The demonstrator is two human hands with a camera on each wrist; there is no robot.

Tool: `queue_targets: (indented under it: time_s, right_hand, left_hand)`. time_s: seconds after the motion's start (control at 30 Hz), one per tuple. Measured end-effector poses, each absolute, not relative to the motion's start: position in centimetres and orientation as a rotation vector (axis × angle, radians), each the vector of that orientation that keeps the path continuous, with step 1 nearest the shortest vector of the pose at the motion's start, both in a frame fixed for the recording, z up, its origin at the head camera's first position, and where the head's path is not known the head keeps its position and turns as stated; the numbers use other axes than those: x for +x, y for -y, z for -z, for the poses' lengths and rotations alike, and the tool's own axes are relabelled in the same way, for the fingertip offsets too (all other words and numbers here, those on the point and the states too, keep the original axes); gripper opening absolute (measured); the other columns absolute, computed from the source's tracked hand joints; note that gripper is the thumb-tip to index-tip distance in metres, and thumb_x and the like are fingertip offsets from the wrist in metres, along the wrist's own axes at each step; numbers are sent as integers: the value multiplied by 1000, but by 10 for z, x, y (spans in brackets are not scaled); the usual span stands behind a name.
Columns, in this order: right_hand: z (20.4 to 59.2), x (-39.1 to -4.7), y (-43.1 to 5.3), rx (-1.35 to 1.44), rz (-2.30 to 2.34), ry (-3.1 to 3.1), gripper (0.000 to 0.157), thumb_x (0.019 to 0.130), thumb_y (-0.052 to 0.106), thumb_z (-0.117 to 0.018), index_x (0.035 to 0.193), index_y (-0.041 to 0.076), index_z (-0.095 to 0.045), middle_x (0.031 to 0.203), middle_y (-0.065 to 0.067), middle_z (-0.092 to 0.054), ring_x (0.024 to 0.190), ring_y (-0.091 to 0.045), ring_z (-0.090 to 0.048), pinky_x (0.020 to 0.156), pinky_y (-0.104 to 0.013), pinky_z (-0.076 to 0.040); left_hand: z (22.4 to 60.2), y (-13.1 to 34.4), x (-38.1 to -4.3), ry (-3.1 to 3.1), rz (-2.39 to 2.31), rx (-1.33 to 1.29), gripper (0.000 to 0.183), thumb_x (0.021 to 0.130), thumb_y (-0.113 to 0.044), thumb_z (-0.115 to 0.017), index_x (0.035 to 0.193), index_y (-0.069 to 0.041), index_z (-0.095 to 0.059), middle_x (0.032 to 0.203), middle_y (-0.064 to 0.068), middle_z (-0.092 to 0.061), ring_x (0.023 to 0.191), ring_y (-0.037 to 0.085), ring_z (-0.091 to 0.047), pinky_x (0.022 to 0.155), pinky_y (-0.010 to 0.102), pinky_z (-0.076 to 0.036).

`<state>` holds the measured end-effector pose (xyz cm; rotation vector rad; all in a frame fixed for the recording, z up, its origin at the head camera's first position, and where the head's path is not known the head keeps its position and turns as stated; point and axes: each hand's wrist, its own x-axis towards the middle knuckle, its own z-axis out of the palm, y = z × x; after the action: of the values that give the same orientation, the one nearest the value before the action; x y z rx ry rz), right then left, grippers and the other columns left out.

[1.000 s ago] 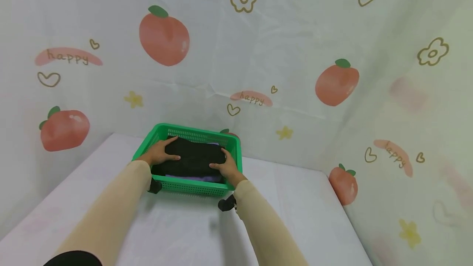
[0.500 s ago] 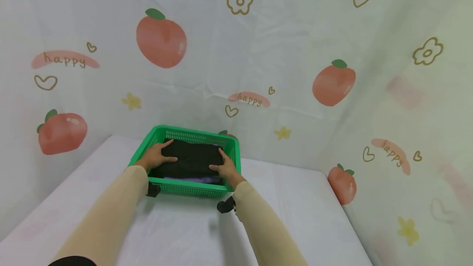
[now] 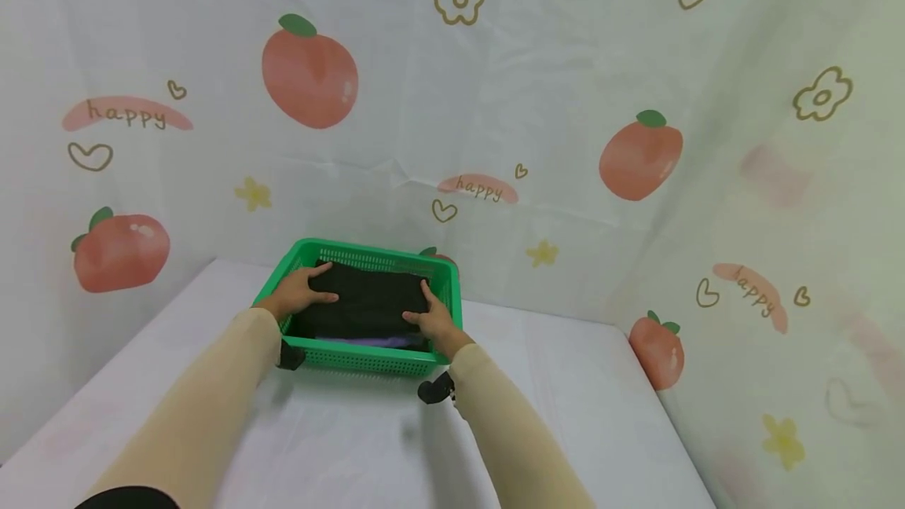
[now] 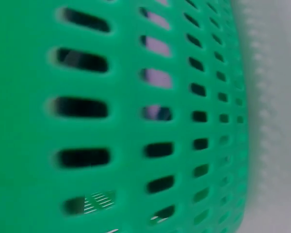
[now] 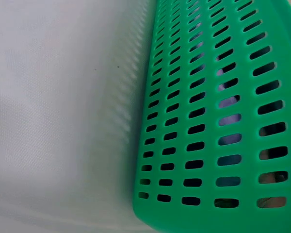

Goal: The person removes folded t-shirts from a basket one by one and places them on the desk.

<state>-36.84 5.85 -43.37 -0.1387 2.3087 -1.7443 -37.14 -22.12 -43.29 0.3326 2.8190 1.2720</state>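
Note:
A folded black cloth lies in a green plastic basket. At its left end my left hand holds it, thumb on top and index finger reaching to the back corner. My right hand holds the right end, also with its thumb on top. The other fingers of both hands are hidden between the cloth and the basket sides. Purple cloth shows below the black one along the front. Both wrist views show the slotted front wall of the basket, with purple cloth behind the slots.
The basket stands near the back of a white-covered table. A white curtain printed with peaches, hearts and flowers hangs behind and to the right. Black wrist devices sit by the basket's front rim.
The black cloth and both hands have shifted slightly toward the back of the basket over the last half second. The basket stays in place; the head view has moved a little.

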Motion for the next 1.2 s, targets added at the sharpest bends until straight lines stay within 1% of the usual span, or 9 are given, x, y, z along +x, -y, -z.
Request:
queue_targets:
  time_s: [0.13, 0.23, 0.3, 0.47, 0.63, 0.7, 0.9, 1.0, 1.2]
  right_hand:
    - [429, -368, -62, -130, 1748, -2294, 81, 84, 8, -63, 145, 29, -14, 149, -9, -5, 133, -33, -12, 97, -47, -32]
    - [424, -369, -65, -123, 1760, -2276, 81, 85, 7, -62, 145, 30, -13, 149, -9, -4, 133, -33, -11, 94, -46, -36]
    - [420, -371, -67, -132, 1781, -2256, 81, 85, 6, -61, 145, 30, -13, 149, -10, -3, 133, -33, -12, 91, -45, -39]
    - [408, -376, -75, -128, 1809, -2245, 81, 84, 5, -61, 144, 33, -14, 150, -8, -2, 131, -32, -20, 90, -43, -41]
    - [399, -378, -86, -115, 1820, -2245, 81, 84, 5, -63, 144, 34, -16, 149, -7, -6, 123, -31, -37, 90, -42, -41]
    - [397, -378, -92, -127, 1822, -2251, 80, 84, 6, -63, 144, 32, -16, 149, -9, -9, 121, -31, -39, 90, -41, -41]
    - [394, -380, -113, -153, 1917, -2134, 80, 85, 1, -59, 145, 29, -14, 148, -10, -10, 118, -30, -44, 90, -40, -41]
    - [395, -381, -123, -135, 1954, -2085, 81, 85, -2, -59, 145, 28, -14, 149, -10, -8, 113, -32, -48, 88, -42, -43]
    - [401, -380, -147, -106, 1963, -2061, 80, 86, -3, -57, 145, 29, -14, 149, -10, -8, 117, -31, -43, 92, -44, -39]
  left_hand:
    - [422, 218, -372, -2827, -1268, 380, 81, 81, -30, -67, 143, -4, -21, 142, 31, -12, 127, 48, -11, 95, 60, -24]
    - [413, 216, -372, -2820, -1272, 388, 79, 82, -28, -66, 143, -4, -21, 142, 30, -12, 127, 48, -12, 95, 59, -25]
    - [409, 213, -372, -2811, -1276, 373, 80, 83, -28, -66, 143, -5, -20, 143, 30, -12, 127, 48, -12, 95, 59, -24]
    - [401, 206, -376, -2769, -1317, 334, 81, 83, -31, -65, 145, -10, -16, 145, 27, -7, 129, 46, -8, 96, 59, -22]
    - [396, 197, -379, -2765, -1316, 331, 81, 83, -33, -64, 145, -12, -16, 146, 26, -4, 129, 45, -7, 97, 58, -22]
    - [394, 192, -380, -2756, -1321, 342, 82, 83, -33, -64, 145, -12, -15, 146, 25, -4, 130, 44, -6, 97, 58, -21]
    - [395, 176, -385, -2709, -1357, 372, 82, 83, -34, -64, 146, -16, -15, 147, 23, -2, 131, 42, -1, 99, 59, -17]
    - [398, 166, -389, -2694, -1372, 379, 82, 82, -33, -66, 145, -16, -16, 146, 23, -4, 132, 41, -3, 99, 58, -17]
    - [400, 145, -393, -2689, -1367, 409, 82, 82, -31, -67, 145, -14, -17, 146, 23, -10, 131, 41, -10, 99, 55, -22]
